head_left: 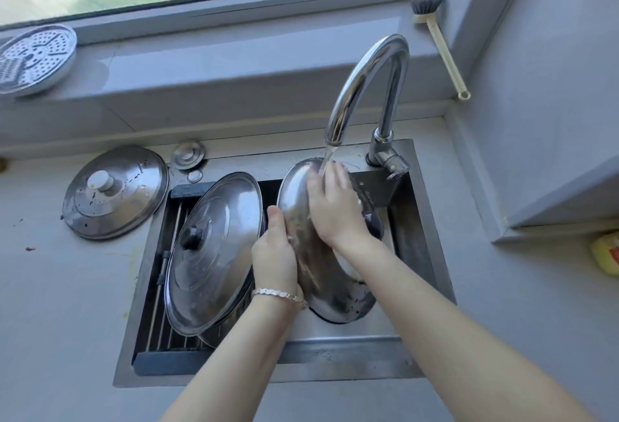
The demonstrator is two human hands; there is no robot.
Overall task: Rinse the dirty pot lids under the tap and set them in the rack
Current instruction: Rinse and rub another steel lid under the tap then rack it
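Over the sink a steel pot lid stands on edge, its hollow side facing right. My left hand grips its left rim, thumb on top. My right hand lies flat against the hollow side, where water from the chrome tap runs over the fingers. A second steel lid with a dark knob leans in the rack across the sink's left half. On the counter to the left lies a third lid with a white knob, speckled with dirt.
A perforated steamer plate leans on the windowsill at the far left. A dish brush lies on the sill to the right. The sink plug rests behind the rack. A yellow object shows at the right edge.
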